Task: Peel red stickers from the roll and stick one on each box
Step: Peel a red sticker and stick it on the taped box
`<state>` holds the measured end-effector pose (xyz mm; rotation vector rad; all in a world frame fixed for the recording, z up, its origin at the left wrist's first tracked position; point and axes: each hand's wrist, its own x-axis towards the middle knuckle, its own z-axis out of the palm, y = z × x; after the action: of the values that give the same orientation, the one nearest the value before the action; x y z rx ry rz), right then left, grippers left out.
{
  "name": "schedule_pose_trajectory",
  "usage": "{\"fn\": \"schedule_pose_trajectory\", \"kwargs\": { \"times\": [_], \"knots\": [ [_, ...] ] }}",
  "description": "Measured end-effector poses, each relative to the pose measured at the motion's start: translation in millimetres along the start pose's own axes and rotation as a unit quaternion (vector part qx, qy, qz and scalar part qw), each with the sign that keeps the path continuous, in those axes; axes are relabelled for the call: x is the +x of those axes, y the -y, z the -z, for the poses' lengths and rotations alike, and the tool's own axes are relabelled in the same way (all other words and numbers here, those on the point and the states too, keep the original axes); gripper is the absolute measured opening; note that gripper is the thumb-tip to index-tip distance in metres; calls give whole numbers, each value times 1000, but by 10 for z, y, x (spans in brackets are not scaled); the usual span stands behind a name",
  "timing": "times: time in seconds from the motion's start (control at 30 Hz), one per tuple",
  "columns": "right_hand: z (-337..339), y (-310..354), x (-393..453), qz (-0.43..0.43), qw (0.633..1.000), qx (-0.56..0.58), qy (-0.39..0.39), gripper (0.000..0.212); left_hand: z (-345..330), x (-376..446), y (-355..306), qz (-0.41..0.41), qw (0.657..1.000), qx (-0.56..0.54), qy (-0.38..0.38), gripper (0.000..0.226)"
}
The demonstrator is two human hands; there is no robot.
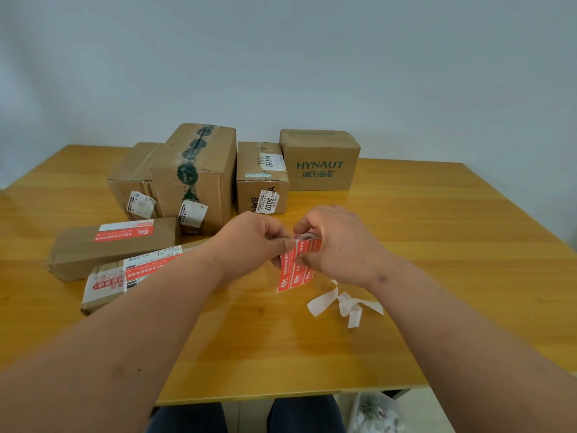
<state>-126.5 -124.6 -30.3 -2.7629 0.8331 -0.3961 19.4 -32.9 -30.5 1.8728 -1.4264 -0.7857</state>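
We see a yellow wooden table (437,245) against a pale wall (281,57), boxes (193,176) rearward, near edge free; our left hand (249,242) and right hand (337,245) pinch the red sticker roll (296,264) above mid-table.

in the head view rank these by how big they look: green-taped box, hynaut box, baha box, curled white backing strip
1. green-taped box, largest.
2. hynaut box and baha box: similar in apparent area; hynaut sits farther back, so I will not rank them.
3. curled white backing strip, clearly smallest, though nearest the camera.
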Motion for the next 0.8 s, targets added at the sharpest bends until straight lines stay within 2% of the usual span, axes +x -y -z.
{"fn": "schedule_pose_trajectory", "kwargs": {
  "times": [0.1, 0.2, 0.27, 0.43, 0.5, 0.57, 0.63, 0.8],
  "knots": [
    [-1, 0, 1, 8, 1000, 8, 4, 25, 2, -14, -3, 3, 1000, 1, 3, 15],
    [12, -2, 0, 4, 1000, 2, 6, 37, 2, -36, 4, 1, 1000, -28, -5, 12],
    [16, -1, 5, -1, 1000, -3, 6, 37, 1, -51, 6, 6, 998, -63, 0, 15],
    [2, -3, 9, -3, 1000, -6, 12, 16, -12, -52, 5, 13, 996, -87, 17, 23],
    [5, -8, 2, -6, 1000, -16, 13, 7, -23, -36, 8, 14, 998, -64, 11, 16],
    [9, -14, -3, -7, 1000, -27, 15, 12, -34, -13, 12, 13, 1000, -27, -6, 9],
    [13, -14, -1, -1, 999, -49, 21, 18, -46, -1, 9, 17, 1000, -13, -22, 12],
    [23, -1, 15, 9, 998, -56, 24, 13, -76, 7, 32, 57, 996, -72, -18, 14]
  ]
}}
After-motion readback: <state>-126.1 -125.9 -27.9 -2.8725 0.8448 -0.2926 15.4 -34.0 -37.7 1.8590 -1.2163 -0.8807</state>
